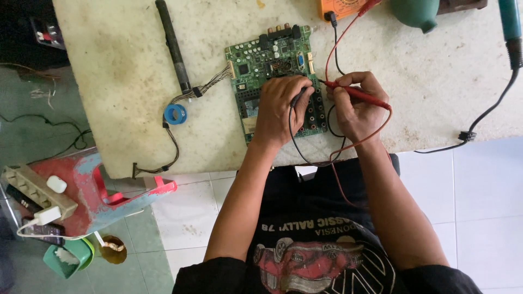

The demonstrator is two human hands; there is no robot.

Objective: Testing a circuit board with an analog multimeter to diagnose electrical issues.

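Observation:
A green circuit board lies flat on a worn white table. My left hand rests on the board's lower right part and grips a black test probe. Just right of the board's edge, my right hand holds a red test probe whose tip points left at the board. Red and black leads run from the probes up to an orange multimeter at the table's far edge.
A black rod-shaped tool and a blue tape roll lie left of the board, with a wire harness between them. A green bulb and a teal-handled tool with its cord sit at right. A red-blue stool with a power strip stands lower left.

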